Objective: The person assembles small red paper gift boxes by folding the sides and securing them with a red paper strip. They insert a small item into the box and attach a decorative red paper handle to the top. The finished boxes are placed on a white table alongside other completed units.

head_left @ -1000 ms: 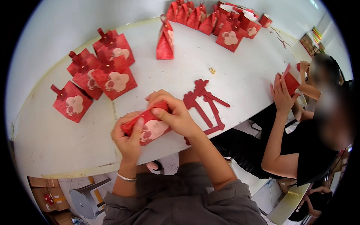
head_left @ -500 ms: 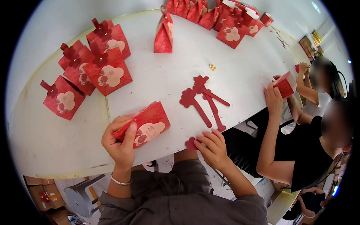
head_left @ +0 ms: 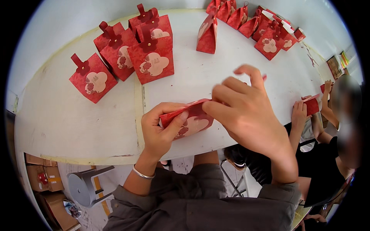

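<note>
A red gift box [head_left: 200, 119] with a pale flower-shaped label is tilted above the table's near side. My left hand [head_left: 160, 129] grips its left end, thumb across the front. At the box's upper right corner, my right hand [head_left: 246, 111] closes its thumb and curled fingers on the edge, while the index finger arches upward. A sliver of dark red shows beyond that index finger; what it belongs to is hidden. The table area behind my right hand is covered from view.
Finished-looking red boxes [head_left: 154, 63] with strap tops stand in a group at the left. One red box [head_left: 208, 34] stands farther back, and several line the back right. A co-worker's hand [head_left: 298, 115] holds a red box at right. A grey stool [head_left: 81, 188] is below left.
My right hand has risen from the table's front edge to the box's right end. The dark red flower piece it held is mostly hidden. The view has shifted left.
</note>
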The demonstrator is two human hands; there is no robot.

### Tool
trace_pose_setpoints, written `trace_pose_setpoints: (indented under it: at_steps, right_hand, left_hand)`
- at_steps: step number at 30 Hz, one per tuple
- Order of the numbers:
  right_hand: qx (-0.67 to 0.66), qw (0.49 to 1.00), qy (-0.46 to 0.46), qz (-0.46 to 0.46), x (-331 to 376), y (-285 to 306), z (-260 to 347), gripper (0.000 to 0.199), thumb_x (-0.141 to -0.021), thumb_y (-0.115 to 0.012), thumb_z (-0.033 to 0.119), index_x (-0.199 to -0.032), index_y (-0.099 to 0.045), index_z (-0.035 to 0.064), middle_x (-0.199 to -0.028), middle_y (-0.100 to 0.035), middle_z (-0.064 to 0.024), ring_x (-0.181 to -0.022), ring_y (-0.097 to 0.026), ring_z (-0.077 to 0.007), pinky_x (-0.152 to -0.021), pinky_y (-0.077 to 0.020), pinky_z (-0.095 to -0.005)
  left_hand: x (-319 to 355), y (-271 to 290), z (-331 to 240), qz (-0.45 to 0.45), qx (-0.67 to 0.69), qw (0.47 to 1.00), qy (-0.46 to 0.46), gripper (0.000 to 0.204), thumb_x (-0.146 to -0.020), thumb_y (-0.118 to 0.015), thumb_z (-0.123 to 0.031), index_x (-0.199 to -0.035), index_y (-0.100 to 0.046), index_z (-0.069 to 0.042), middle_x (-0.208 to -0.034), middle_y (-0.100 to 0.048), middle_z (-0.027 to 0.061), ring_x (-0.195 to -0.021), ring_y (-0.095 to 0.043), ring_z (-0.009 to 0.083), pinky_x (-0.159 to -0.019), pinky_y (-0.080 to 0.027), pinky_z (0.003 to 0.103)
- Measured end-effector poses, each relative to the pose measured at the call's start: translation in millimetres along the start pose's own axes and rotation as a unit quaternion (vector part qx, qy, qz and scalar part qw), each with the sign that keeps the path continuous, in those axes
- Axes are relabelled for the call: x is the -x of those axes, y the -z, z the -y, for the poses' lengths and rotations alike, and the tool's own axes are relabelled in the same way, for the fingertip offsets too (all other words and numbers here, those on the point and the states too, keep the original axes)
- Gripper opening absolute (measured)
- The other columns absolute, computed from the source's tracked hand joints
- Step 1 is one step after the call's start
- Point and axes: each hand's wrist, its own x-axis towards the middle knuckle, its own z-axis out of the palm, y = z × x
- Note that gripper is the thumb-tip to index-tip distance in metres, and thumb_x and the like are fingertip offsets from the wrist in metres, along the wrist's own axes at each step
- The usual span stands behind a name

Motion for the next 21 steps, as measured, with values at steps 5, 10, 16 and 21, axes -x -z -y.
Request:
trace_pose_setpoints:
  at_steps: [5, 10, 16, 21]
  right_hand:
    - [0.044, 0.996, 0.08, 0.023, -19.6, -4.9, -0.5, 0.008, -0.064, -0.059, 0.008, -0.067, -0.052, 0.0067, -0.063, -0.047, -0.0001, -0.067, -0.052, -0.0158, -0.095, -0.0354, -0.0407]
    - [0.038, 0.993, 0.106, 0.038, -27.4, -8.5, -0.7, 0.008, -0.065, -0.058, 0.009, -0.065, -0.051, 0.0067, -0.059, -0.047, -0.0014, -0.062, -0.052, -0.0157, -0.094, -0.0378, -0.0402]
    - [0.031, 0.989, 0.141, 0.029, -26.2, -14.2, 0.0, 0.01, -0.063, -0.058, 0.007, -0.063, -0.049, 0.0056, -0.055, -0.044, -0.0018, -0.056, -0.051, -0.0158, -0.089, -0.0421, -0.0395]
    - [0.099, 0.979, 0.174, 0.024, -24.3, -14.6, 4.6, 0.012, -0.059, -0.058, 0.007, -0.06, -0.046, 0.0046, -0.054, -0.042, -0.0016, -0.055, -0.05, -0.0155, -0.091, -0.0437, -0.0394]
  left_hand:
    - [0.5, -4.0, -7.1, 0.021, 0.035, 0.999, 0.006, 0.01, -0.082, -0.059, 0.003, -0.092, -0.061, 0.003, -0.085, -0.065, 0.0087, -0.075, -0.06, 0.0105, -0.062, -0.05, 0.023]
    - [3.8, -3.1, 0.3, 0.012, 0.039, 0.999, -0.004, 0.012, -0.084, -0.058, -0.001, -0.096, -0.058, 0.003, -0.082, -0.063, 0.0064, -0.069, -0.059, 0.0083, -0.053, -0.049, 0.019]
    - [7.2, -3.1, 2.5, 0.013, 0.056, 0.998, 0.028, 0.013, -0.085, -0.06, -0.004, -0.097, -0.057, 0.0, -0.079, -0.063, 0.0047, -0.063, -0.058, 0.0078, -0.072, -0.049, 0.029]
    - [4.7, -4.2, 5.9, 0.016, 0.016, 0.999, -0.027, 0.014, -0.08, -0.062, -0.002, -0.093, -0.057, -0.003, -0.073, -0.063, 0.0026, -0.058, -0.055, 0.0088, -0.1, -0.033, 0.039]
